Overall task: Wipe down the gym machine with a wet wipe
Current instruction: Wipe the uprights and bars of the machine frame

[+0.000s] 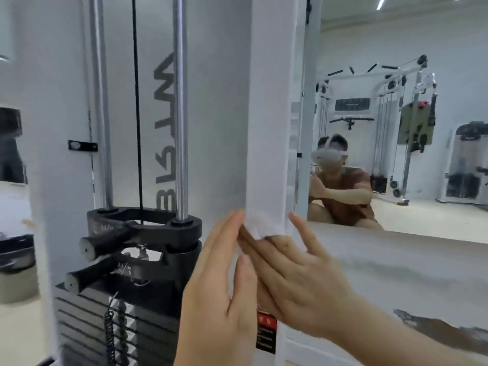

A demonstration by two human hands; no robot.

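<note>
A white upright post (268, 122) of the gym machine stands in the middle of the view. A crumpled white wet wipe (256, 226) lies against the post at about hand height. My right hand (298, 276) presses the wipe onto the post with straight fingers, its index finger raised beside the post's right edge. My left hand (219, 291) lies flat along the post's left side, fingers straight, fingertips touching the post's edge next to the wipe.
Left of the post stand the black weight stack (111, 313), two chrome guide rods (181, 107) and a black cable (137, 101). A red and black label (266, 331) sits low on the post. A wall mirror (396, 114) at right reflects a person and other machines.
</note>
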